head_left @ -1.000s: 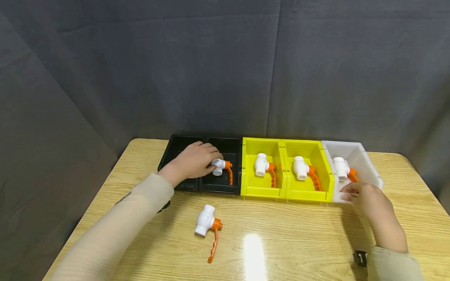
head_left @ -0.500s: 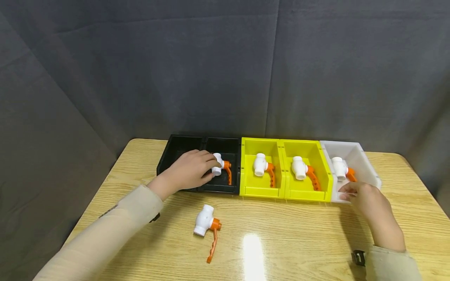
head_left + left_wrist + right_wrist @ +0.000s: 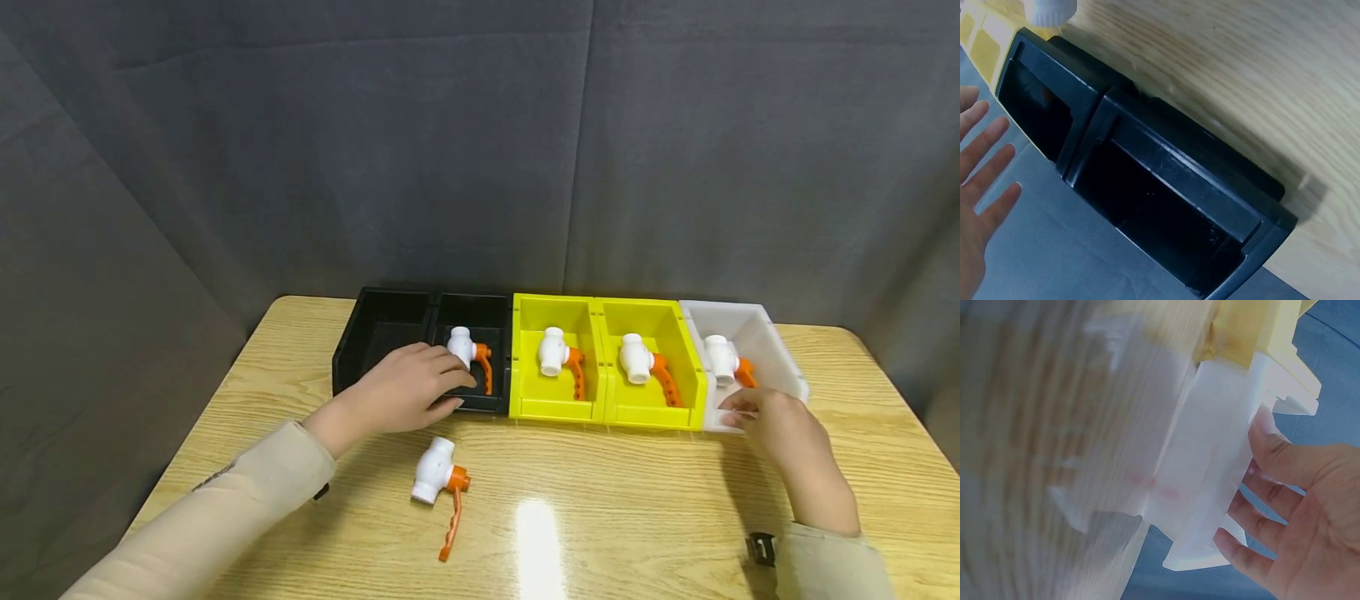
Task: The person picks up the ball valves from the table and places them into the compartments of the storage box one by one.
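Note:
White ball valves with orange lever handles lie in the bins. My left hand (image 3: 408, 387) hovers over the front of the black bin (image 3: 472, 403), fingers loosely extended beside the ball valve (image 3: 460, 347) in it. Nothing shows in its grasp in the left wrist view, where its fingers (image 3: 988, 147) are spread. My right hand (image 3: 783, 429) is at the front of the white bin (image 3: 780, 354), thumb and fingers apart, just before another ball valve (image 3: 721, 360). In the right wrist view its fingers (image 3: 1260, 522) reach over the bin's rim; whether they touch it is unclear.
Two yellow bins (image 3: 558, 408) in the middle of the row each hold a ball valve (image 3: 553, 352). Another black bin (image 3: 386, 333) forms the left end. One ball valve (image 3: 433, 472) lies on the wooden table (image 3: 637, 508) in front. A grey curtain (image 3: 450, 150) hangs behind.
My left hand has drawn back from the ball valve in the black bin, towards the table's front and slightly left. My right hand has hardly moved.

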Available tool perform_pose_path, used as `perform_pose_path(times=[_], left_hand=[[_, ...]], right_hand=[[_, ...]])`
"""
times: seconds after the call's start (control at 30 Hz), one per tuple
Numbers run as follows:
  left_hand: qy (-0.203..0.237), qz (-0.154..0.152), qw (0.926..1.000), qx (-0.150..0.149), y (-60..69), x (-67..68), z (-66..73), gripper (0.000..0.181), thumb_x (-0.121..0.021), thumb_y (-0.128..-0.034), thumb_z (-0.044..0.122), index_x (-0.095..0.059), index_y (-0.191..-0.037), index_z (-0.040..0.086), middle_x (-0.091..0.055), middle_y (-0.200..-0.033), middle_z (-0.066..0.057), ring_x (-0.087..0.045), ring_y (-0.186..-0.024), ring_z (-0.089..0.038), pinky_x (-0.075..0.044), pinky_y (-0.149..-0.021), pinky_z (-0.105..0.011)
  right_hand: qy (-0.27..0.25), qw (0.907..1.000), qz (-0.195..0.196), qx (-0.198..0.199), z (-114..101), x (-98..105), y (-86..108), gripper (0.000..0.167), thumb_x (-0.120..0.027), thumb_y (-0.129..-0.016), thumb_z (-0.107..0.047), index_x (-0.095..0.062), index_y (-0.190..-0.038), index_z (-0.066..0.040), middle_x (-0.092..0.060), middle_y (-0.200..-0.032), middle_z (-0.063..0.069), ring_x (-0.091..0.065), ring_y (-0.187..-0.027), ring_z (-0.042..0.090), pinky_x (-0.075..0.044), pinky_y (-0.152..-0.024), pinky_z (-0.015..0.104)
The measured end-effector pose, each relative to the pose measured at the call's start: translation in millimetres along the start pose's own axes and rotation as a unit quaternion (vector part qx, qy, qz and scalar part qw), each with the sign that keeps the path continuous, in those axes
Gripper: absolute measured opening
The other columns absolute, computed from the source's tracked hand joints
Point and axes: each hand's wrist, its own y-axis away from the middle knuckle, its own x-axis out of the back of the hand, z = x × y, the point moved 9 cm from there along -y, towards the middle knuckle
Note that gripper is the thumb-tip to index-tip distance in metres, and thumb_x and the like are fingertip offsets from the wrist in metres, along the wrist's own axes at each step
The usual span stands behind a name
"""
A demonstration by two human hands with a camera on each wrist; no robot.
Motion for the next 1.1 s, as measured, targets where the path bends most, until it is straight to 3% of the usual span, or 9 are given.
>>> perform_pose_path(times=[0.57, 1.1], left_hand=[[0.037, -0.005, 0.9982, -0.047, 15.2, -6.1, 26.0, 0.022, -0.069, -0.0936, 0.029, -0.071, -0.114, 0.021, -0.067, -0.11, 0.006, -0.061, -0.103, -0.013, -0.049, -0.09, -0.032], [0.036, -0.004, 0.9938, -0.105, 29.2, -6.3, 57.9, 0.022, -0.069, -0.0937, 0.033, -0.07, -0.111, 0.02, -0.067, -0.11, 0.005, -0.061, -0.106, -0.013, -0.05, -0.091, -0.032]], right_hand=[[-0.001, 1.0, -0.004, -0.006, 0.5, -1.4, 0.3, 0.01, -0.076, -0.085, -0.01, -0.073, -0.092, -0.003, -0.07, -0.094, 0.02, -0.062, -0.085, 0.041, -0.045, -0.065, 0.05], [0.003, 0.9999, -0.007, -0.007, 0.3, -0.9, 1.1, 0.009, -0.075, -0.086, -0.011, -0.073, -0.092, -0.003, -0.069, -0.094, 0.02, -0.062, -0.084, 0.042, -0.045, -0.065, 0.051]])
